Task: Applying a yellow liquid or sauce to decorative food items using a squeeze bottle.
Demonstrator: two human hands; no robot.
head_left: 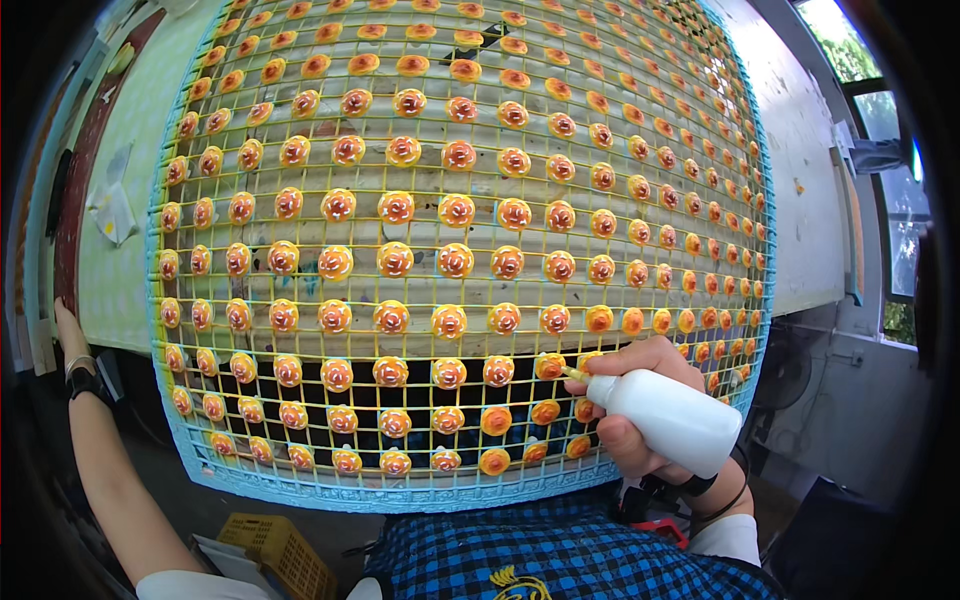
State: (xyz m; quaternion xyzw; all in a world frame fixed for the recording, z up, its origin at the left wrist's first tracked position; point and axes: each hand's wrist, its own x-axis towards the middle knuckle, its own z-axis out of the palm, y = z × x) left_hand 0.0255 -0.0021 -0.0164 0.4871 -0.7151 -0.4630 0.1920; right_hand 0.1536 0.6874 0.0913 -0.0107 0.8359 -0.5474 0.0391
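My right hand (640, 405) is closed around a white squeeze bottle (675, 420), tilted so its thin nozzle points left. The nozzle tip is at an orange-yellow rosette (550, 366), touching it or just above. Rows of such small rosettes sit on a yellow wire grid (420, 285) with a light blue frame (330, 492). Many to the left and middle, such as the rosette (390, 371), carry white curved strokes. Plain orange ones include the rosette (495, 420). At the far left, my left hand (70, 328) rests by the table's edge; its fingers are hardly visible.
The grid lies over a pale table (120, 290) and overhangs its near edge. Crumpled paper (113, 210) lies on the left. Below left is a yellow plastic crate (280, 555). A fan (785, 365) stands at the right, near windows (890, 190).
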